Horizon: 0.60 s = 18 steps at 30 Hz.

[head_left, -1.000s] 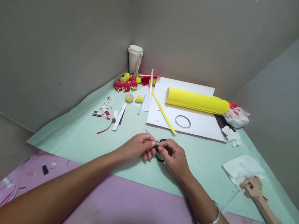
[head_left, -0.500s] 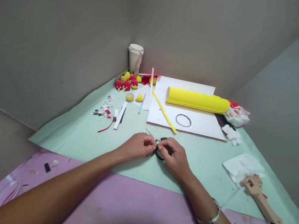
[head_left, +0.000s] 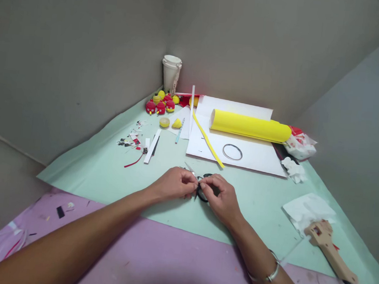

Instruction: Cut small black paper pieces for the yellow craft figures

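My left hand (head_left: 178, 183) and my right hand (head_left: 221, 194) meet near the front of the green sheet (head_left: 112, 192), fingertips pinched together. Between them is something small and dark, partly hidden by the fingers; I cannot make out its kind. A pair of scissors (head_left: 204, 197) with black handles lies under and behind the hands, its pale blade pointing to the far left. Left of the hands are a white paper strip (head_left: 152, 146) and a thin red strip (head_left: 134, 161).
Red and yellow bird-like figures (head_left: 160, 107) stand by a white cup (head_left: 171, 75). A yellow roll (head_left: 249, 126), a yellow strip (head_left: 209, 143) and a tape-like ring (head_left: 232, 152) lie on white board (head_left: 257, 161). A glue gun (head_left: 330, 251) rests right, beside tissue (head_left: 308, 210). Scraps (head_left: 131, 141) lie left.
Both hands stay almost in place, fingertips still pinched together. My left hand has shifted very slightly, and more of the scissors' blade shows behind it.
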### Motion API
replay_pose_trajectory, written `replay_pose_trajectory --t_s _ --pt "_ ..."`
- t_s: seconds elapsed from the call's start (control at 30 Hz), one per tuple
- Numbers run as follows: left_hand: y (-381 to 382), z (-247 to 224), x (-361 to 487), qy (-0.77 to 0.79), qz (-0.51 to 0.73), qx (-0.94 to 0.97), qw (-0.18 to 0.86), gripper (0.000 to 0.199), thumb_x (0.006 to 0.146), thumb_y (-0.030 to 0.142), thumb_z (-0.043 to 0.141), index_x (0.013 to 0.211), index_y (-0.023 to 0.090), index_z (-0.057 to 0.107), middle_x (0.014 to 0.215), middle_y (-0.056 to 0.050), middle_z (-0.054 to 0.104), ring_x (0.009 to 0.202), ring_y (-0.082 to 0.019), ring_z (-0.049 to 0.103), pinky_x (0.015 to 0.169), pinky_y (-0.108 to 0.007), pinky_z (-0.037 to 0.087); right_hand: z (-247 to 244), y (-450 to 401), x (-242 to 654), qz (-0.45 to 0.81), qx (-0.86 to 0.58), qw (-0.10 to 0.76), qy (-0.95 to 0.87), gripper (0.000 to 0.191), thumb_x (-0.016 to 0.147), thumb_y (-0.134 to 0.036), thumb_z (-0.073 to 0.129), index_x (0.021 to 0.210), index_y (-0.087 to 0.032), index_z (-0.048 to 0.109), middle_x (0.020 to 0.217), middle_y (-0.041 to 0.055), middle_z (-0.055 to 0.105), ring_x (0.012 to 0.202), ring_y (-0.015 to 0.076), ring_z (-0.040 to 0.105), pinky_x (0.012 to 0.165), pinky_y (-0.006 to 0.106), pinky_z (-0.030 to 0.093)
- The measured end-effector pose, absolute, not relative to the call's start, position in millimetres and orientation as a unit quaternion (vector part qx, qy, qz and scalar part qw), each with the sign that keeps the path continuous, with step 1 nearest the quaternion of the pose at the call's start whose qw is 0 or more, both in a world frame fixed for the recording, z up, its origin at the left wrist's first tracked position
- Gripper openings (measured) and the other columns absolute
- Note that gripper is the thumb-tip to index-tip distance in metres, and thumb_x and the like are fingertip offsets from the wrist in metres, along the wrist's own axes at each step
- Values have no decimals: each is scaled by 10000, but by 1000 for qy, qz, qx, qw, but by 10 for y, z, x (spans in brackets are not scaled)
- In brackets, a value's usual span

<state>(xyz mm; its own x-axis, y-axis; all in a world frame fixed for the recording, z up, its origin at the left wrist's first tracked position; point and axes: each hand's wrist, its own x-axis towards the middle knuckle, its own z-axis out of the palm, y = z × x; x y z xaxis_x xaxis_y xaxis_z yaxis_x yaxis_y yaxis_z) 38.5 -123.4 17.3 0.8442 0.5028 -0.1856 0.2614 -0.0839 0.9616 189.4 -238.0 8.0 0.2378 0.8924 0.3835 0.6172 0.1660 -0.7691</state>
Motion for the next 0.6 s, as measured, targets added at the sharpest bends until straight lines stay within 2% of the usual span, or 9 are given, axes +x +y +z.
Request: replay_pose_trajectory --t_s 0.13,0.37,0.6 --pt "-1234 191 401 281 122 701 644 104 763 253 555 735 159 589 614 -3 609 563 -125 568 554 -237 450 70 -2375 1898 146 -634 477 -591 92 847 -178 597 876 -209 679 790 20 638 754 178 576 712 298 446" --pt "-1249 150 403 252 121 720 636 121 790 268 549 761 158 591 618 0 600 573 -123 563 568 -242 449 90 -2368 1890 150 -639 472 -588 96 840 -165 583 758 -203 614 733 3 594 728 169 543 695 287 412" --pt "-1278 150 388 264 115 732 618 99 752 240 560 733 154 604 583 1 601 544 -122 551 551 -242 433 96 -2384 1887 177 -636 462 -592 128 825 -135 553 718 -202 570 695 -13 535 699 156 508 656 268 380"
